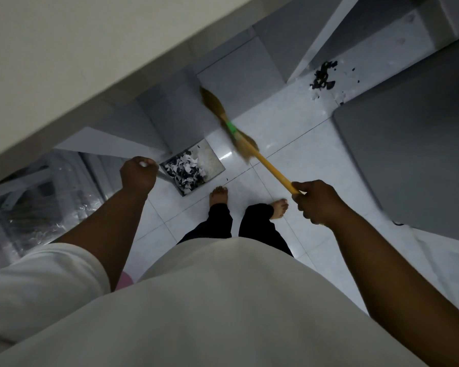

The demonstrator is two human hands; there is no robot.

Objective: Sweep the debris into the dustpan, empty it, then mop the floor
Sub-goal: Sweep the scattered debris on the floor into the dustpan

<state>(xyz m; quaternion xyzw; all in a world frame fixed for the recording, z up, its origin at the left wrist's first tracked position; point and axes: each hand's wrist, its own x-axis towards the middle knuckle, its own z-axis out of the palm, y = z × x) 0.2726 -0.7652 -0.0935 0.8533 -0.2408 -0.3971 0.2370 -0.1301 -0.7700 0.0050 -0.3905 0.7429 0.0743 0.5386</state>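
Broom, straw head, yellow stick clenched in R grip; L grip fisted on dustpan.

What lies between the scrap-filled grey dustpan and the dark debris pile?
The yellow-handled straw broom crosses over glossy white floor tiles; the head view shows it.

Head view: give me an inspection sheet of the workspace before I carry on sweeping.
Surface: white tiled floor, glossy.
Job's things: broom blurred, bristles toward the far wall; dustpan before the feet, holding paper scraps; dark debris pile unswept near the far corner.
Clutter: pink object low left, mostly hidden.
Hands: left hand grips the dustpan's handle; right hand grips the broom's yellow handle.
Cables: nothing seen.
Surroundings: pale wall left, grey cabinet right.
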